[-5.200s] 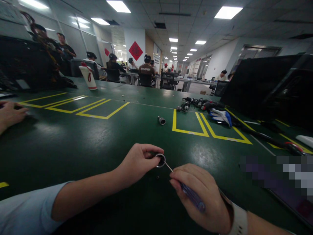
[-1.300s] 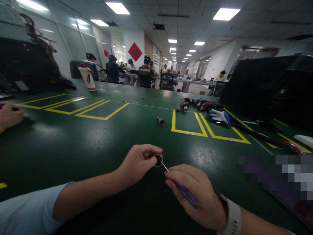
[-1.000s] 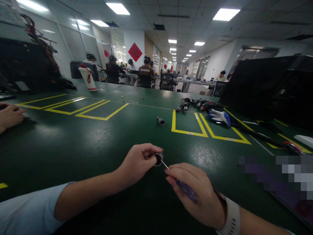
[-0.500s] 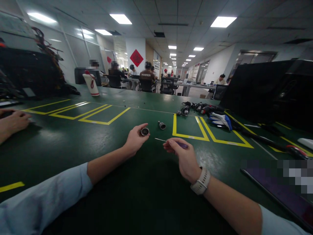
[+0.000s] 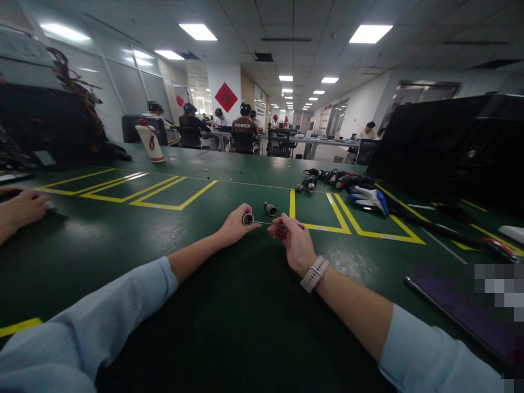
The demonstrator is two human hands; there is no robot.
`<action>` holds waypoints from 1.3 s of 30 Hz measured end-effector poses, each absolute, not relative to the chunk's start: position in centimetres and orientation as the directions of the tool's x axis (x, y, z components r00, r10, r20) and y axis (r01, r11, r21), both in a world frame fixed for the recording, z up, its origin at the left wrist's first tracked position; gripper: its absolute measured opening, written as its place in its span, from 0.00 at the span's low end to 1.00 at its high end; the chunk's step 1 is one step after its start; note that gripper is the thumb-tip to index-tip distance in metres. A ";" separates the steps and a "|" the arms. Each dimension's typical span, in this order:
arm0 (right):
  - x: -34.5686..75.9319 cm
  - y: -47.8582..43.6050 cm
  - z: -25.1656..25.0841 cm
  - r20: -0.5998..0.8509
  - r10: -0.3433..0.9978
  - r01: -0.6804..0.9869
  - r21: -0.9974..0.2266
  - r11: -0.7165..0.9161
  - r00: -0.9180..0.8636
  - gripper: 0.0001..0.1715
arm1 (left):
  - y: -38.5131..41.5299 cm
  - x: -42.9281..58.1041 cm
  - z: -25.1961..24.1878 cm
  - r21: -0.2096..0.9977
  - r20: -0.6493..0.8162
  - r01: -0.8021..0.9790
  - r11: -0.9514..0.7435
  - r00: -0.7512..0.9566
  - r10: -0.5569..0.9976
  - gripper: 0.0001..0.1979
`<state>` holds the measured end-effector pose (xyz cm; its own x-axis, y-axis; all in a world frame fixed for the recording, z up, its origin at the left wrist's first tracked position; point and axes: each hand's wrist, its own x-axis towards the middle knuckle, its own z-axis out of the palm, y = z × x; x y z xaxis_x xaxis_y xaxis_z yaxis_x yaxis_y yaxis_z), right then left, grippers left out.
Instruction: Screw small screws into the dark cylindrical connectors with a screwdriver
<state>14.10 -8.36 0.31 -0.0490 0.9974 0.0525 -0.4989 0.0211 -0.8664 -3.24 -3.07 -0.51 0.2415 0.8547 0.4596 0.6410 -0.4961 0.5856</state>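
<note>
My left hand (image 5: 236,225) is closed around a round, hollow metal connector (image 5: 248,219), its open end facing me. A slim screwdriver (image 5: 264,222) lies in the pinched fingers of my right hand (image 5: 291,236), its thin shaft pointing left. The tip of the shaft meets the connector's rim; whether it sits inside or against the edge I cannot tell. Its handle is mostly hidden by my fingers. On the green table just beyond both hands lies a second metal connector (image 5: 271,208), apart from them.
Several dark connectors with cables (image 5: 313,183) lie at the back right beside a blue-and-white glove (image 5: 370,200). Yellow tape (image 5: 323,227) marks boxes on the table. A white cup (image 5: 150,143) stands back left. Another person's hand (image 5: 22,210) is at the left edge; a dark flat device (image 5: 454,311) lies at right.
My right hand has moved left and slightly up, bringing the screwdriver's shaft to the connector. My left hand has shifted a little to the right with the connector.
</note>
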 end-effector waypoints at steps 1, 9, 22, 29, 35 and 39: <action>14.0 -8.5 0.2 0.078 0.996 -0.470 -0.881 0.048 -0.044 0.10 | -3.0 -3.2 -0.5 0.600 0.436 0.626 -0.498 0.267 0.860 0.14; 13.6 -9.9 0.2 0.333 0.939 -0.004 -0.943 0.334 -0.082 0.07 | -3.1 -3.1 -0.7 0.613 0.388 0.585 -0.532 0.364 0.847 0.11; 13.6 -9.6 -0.4 0.181 0.978 -0.213 -0.964 0.156 -0.103 0.06 | -4.0 -3.0 -0.7 0.528 0.501 0.576 -0.625 0.382 0.776 0.10; 13.7 -9.5 -0.6 0.115 0.989 -0.315 -0.946 0.080 -0.093 0.05 | -3.9 -3.0 -0.8 0.569 0.485 0.536 -0.623 0.393 0.781 0.09; 13.6 -10.1 -0.6 0.255 0.965 -0.043 -0.967 0.253 -0.065 0.07 | -3.9 -3.0 -0.6 0.402 0.478 0.683 -0.610 0.412 0.776 0.08; 13.6 -9.8 -0.5 0.177 0.979 -0.161 -0.974 0.160 -0.097 0.06 | -4.1 -3.1 -0.5 0.397 0.480 0.670 -0.628 0.432 0.764 0.09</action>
